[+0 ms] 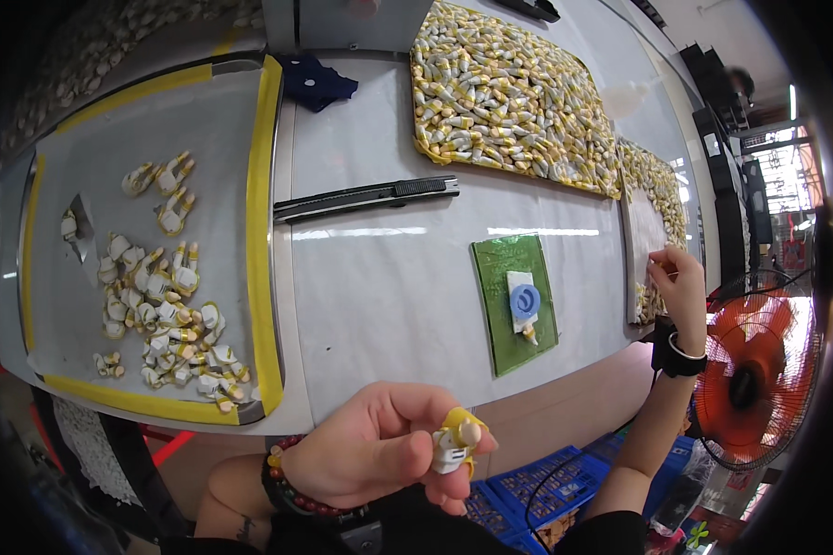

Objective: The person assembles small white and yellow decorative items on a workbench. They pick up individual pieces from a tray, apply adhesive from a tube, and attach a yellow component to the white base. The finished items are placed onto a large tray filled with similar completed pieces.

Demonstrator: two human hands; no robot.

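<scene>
Now: table (389, 277) spans centre | tray (259, 231) at 9 o'clock holds loose yellow-white parts (162, 314) | full tray (509, 92) at 1 o'clock | green mat (500, 305) at centre | left hand (370, 453) at 6 o'clock pinches a part (455, 444) | right hand (680, 287) at 3 o'clock, fingers pinched, contents unclear.

A small white and yellow plastic piece (455, 442) sits pinched between fingertips, below the counter's front edge. Its yellow cap faces up, the white body pointing downward.
</scene>
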